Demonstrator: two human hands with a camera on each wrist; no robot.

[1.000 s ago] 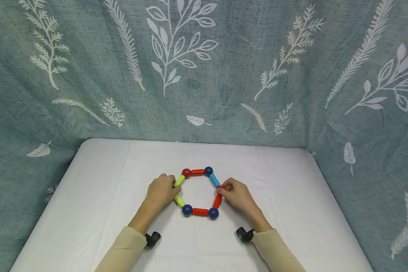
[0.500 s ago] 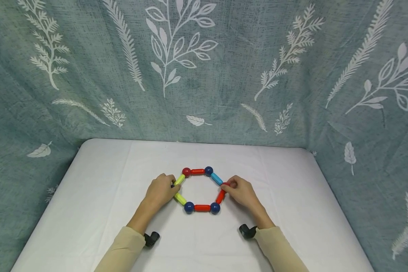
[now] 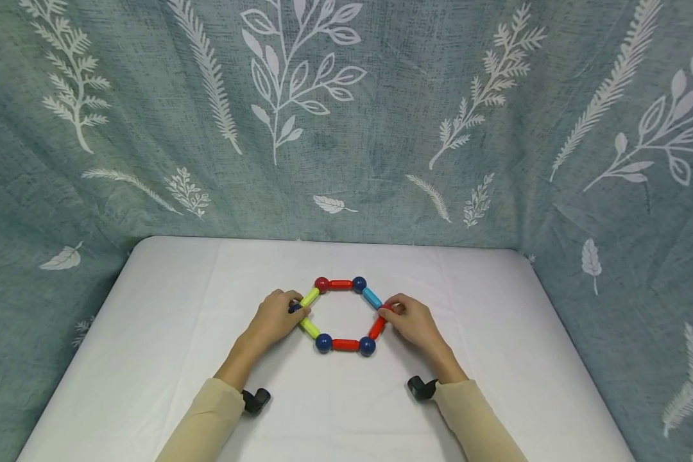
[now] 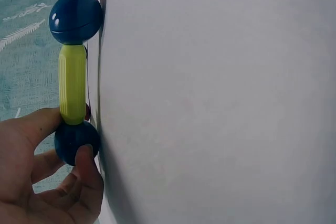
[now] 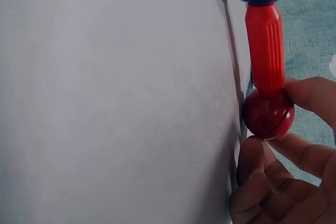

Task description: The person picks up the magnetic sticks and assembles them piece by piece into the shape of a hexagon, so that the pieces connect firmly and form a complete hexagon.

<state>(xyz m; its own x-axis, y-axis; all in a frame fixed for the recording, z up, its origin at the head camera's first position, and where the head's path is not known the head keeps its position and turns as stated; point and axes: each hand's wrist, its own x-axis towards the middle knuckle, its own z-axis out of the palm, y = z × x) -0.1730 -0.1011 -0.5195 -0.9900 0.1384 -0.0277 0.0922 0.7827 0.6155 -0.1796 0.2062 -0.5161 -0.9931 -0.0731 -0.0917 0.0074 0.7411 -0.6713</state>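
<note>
A six-sided ring of coloured sticks joined by balls spans the space between both hands. My left hand pinches the dark blue ball at its left corner, where two yellow-green sticks meet. At the right corner, my right hand grips a red ball between thumb and fingers. A light blue stick and a red stick join there. Along the near side, a red stick links two dark blue balls. Another red stick joins a red ball and a dark blue ball at the far side.
The ring is over a table covered with a white cloth. A green curtain printed with white leaves hangs behind it and around the sides. Small black wrist cameras sit beside the cuffs of beige sleeves.
The ring has shifted away from the person. Its right corner has moved rightward with the right hand, so the ring is wider. Both hands keep their hold, and the head view has shifted slightly.
</note>
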